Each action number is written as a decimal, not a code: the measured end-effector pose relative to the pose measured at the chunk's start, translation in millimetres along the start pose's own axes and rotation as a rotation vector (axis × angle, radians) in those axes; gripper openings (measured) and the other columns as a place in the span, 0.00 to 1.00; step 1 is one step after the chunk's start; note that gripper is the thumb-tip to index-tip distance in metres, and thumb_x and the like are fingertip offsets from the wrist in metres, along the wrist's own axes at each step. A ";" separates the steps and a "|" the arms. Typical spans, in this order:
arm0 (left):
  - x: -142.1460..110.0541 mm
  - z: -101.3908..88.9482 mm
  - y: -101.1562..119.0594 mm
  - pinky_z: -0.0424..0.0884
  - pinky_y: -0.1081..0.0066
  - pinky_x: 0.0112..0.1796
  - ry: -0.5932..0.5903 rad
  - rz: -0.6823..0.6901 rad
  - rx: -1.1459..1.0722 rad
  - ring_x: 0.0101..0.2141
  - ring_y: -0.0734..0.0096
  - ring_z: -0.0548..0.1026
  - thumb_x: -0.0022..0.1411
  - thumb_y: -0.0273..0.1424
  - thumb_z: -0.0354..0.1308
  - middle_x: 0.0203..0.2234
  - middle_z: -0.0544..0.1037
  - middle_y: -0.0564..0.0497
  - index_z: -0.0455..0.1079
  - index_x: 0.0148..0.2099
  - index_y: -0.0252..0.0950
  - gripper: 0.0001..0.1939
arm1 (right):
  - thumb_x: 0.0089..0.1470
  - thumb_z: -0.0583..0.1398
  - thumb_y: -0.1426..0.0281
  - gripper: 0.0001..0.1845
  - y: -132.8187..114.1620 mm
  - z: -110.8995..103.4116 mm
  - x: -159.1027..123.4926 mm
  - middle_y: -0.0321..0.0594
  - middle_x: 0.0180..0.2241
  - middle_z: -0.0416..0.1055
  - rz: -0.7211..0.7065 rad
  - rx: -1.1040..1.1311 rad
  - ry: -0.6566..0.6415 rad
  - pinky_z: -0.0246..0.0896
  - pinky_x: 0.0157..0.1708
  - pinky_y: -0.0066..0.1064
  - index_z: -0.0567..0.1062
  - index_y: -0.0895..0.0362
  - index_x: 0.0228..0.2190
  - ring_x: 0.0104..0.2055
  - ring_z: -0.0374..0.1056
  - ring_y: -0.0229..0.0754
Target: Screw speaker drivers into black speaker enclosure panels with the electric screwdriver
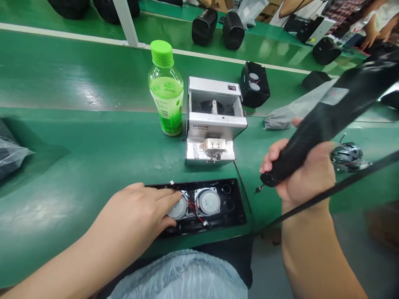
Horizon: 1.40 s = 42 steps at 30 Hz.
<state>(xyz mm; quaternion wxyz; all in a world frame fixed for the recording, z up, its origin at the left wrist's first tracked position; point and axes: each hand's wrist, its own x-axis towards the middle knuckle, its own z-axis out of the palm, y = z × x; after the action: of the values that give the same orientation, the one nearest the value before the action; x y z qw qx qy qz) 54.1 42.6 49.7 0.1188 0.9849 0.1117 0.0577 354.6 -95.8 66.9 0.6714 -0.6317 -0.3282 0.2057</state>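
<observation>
— Plastic bag (9,153) at the far left of the green desk (93,83); what comes next?
— Left hand (134,211), fingers lying flat on a speaker driver (177,209) in a black speaker housing (230,207); a second driver (207,201) sits just right of it, with red and black wires (195,209) beside both.
— And further right?
— Green-capped bottle (165,89) and a silver screw feeder (215,120) up the desk; then the right hand (304,174), wrapped around a black electric screwdriver (299,153), well apart from the left, a loose driver (346,157) beyond it.
— What's risky?
— A slipping bit could nick those wires; a dragging power cord (343,182) could knock the housing.
</observation>
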 end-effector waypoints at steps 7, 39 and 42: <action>-5.6 10.6 -4.2 0.76 0.54 0.35 0.048 0.048 0.040 0.38 0.51 0.87 0.66 0.23 0.56 0.48 0.88 0.44 0.81 0.54 0.33 0.18 | 0.74 0.41 0.50 0.29 -51.6 22.0 -4.0 0.37 0.26 0.64 -0.153 0.083 -0.011 0.65 0.22 0.38 0.73 0.45 0.57 0.22 0.65 0.45; 14.1 14.4 41.6 0.86 0.47 0.42 0.139 -0.125 -0.189 0.35 0.54 0.84 0.66 0.28 0.67 0.39 0.86 0.48 0.81 0.49 0.39 0.10 | 0.60 0.47 0.29 0.41 -33.1 112.4 30.5 0.26 0.18 0.66 -0.312 0.254 -0.140 0.58 0.12 0.31 0.68 0.49 0.52 0.13 0.60 0.40; 15.2 14.0 43.8 0.86 0.47 0.43 0.091 -0.161 -0.194 0.38 0.53 0.85 0.66 0.28 0.68 0.41 0.85 0.48 0.80 0.52 0.40 0.12 | 0.60 0.49 0.29 0.41 -26.9 107.9 28.5 0.27 0.19 0.67 -0.278 0.314 -0.176 0.58 0.13 0.30 0.72 0.48 0.53 0.13 0.61 0.39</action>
<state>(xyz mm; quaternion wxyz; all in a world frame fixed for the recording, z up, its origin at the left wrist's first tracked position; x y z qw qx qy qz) 79.8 1.6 48.4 0.2127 0.9529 0.1898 0.1033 295.3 -2.3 97.0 0.7523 -0.4477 -0.4334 0.2140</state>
